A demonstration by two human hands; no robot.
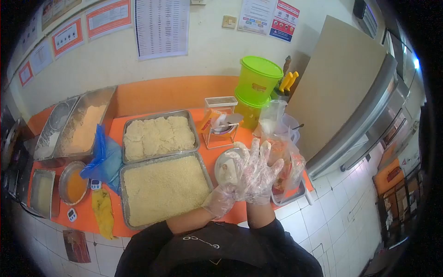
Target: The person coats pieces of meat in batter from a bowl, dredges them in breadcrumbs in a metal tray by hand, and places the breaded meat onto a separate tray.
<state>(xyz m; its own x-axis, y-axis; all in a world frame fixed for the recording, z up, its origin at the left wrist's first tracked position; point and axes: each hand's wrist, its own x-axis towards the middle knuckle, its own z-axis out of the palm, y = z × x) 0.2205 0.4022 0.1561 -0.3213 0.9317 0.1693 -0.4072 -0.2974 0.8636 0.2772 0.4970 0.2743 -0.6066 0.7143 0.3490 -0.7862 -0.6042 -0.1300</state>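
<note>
Both my hands wear clear plastic gloves and meet at the front right of the orange table. My right hand (259,173) is raised with fingers spread, nothing visible in it. My left hand (227,191) lies against its left side; its fingers are mostly hidden among the wrinkled plastic. Just behind and left of them is a round metal bowl (218,162) with something pale in it. To the right, a clear plastic bag (293,161) with reddish contents sits at a tray (300,193). At left, one tray (200,164) holds pale crumbs, another (194,121) breaded slabs.
Farther left are a deep metal pan (110,104) of orange-tinted flour, a bowl (62,194) of orange liquid, a blue bag (108,159) and a yellow cloth (102,212). Behind stand a wire rack (220,138) and green tubs (260,74). A fridge (350,87) is at right.
</note>
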